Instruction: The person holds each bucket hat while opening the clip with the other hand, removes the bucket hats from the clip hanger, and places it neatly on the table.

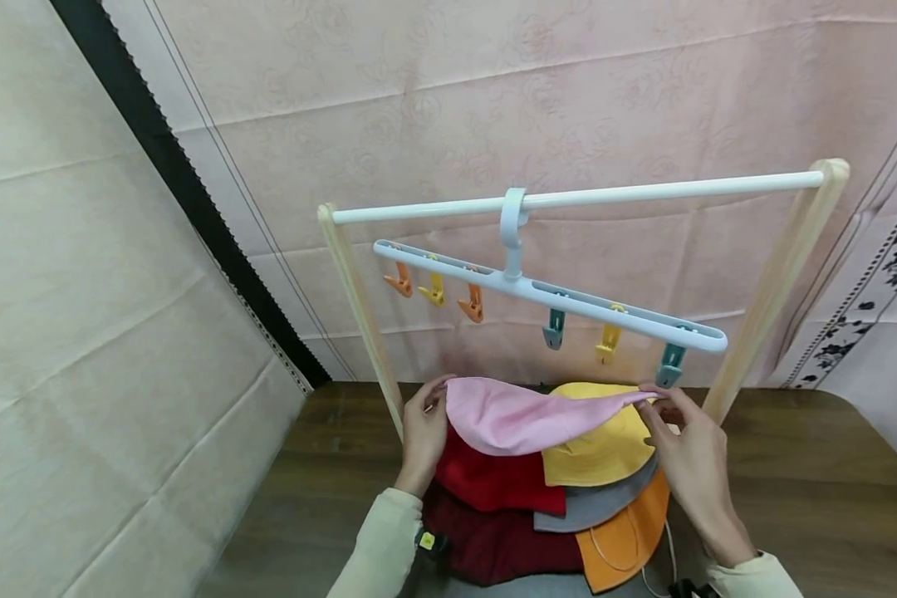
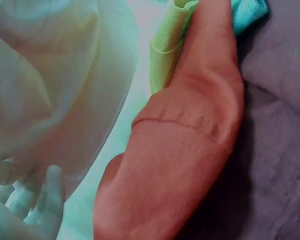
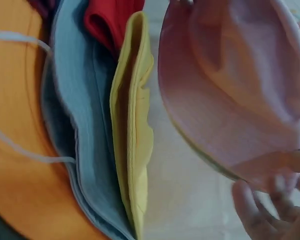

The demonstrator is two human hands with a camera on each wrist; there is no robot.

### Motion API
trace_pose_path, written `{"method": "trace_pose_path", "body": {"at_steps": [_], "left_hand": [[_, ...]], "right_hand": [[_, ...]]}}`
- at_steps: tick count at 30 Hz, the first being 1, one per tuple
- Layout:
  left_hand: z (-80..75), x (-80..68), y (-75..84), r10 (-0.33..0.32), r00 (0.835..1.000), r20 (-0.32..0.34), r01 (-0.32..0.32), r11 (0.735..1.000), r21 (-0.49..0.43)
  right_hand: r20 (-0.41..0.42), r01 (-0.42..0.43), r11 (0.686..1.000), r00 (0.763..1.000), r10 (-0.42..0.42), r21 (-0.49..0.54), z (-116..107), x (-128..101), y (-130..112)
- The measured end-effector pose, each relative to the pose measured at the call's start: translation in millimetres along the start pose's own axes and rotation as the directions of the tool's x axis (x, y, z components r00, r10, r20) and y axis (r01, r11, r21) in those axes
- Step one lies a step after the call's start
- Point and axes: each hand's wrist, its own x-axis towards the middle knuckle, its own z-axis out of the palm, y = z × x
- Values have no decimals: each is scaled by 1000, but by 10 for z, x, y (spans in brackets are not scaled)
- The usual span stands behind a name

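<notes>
A pink bucket hat (image 1: 508,419) is stretched sideways between my two hands, just below a hanger. My left hand (image 1: 424,428) pinches its left end, and my right hand (image 1: 689,457) pinches the narrow brim tip at the right. That right end is close under the rightmost teal clip (image 1: 670,365). In the right wrist view, fingertips and thumb grip the brim edge of the pink hat (image 3: 250,115). The left wrist view shows the left fingers at the hat's (image 2: 85,125) lower edge. Beneath lie a yellow hat (image 1: 605,448) and a red hat (image 1: 486,473), partly covered.
The pale blue hanger (image 1: 523,288) hooks over a white rod (image 1: 665,193) between wooden posts. Orange, yellow and teal clips dangle from it. A grey hat (image 1: 605,498), an orange hat (image 1: 624,540) with a white cord and a dark red hat (image 1: 501,544) overlap on the wooden table (image 1: 830,490).
</notes>
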Motion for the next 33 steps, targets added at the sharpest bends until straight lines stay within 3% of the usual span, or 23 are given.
{"method": "trace_pose_path", "body": {"at_steps": [4, 7, 13, 20, 24, 28, 33], "left_hand": [[48, -14, 17, -94, 995, 15, 95, 992, -78], [73, -20, 25, -129, 991, 45, 133, 984, -121], [50, -39, -22, -78, 994, 78, 80, 996, -31], [43, -17, -82, -34, 992, 120, 21, 993, 112], [48, -30, -99, -20, 991, 129, -9, 975, 221], [61, -26, -110, 39, 989, 143, -85, 941, 328], [72, 21, -98, 120, 983, 141, -164, 919, 358]], "right_hand": [[175, -96, 974, 983, 60, 206, 58, 66, 82], [247, -185, 945, 962, 117, 270, 114, 113, 118], [274, -241, 941, 946, 174, 237, 252, 208, 170], [307, -277, 947, 926, 218, 163, 323, 282, 316], [313, -256, 963, 925, 217, 88, 349, 276, 416], [294, -193, 980, 941, 170, 50, 399, 293, 482], [255, -153, 988, 957, 138, 37, 451, 343, 506]]}}
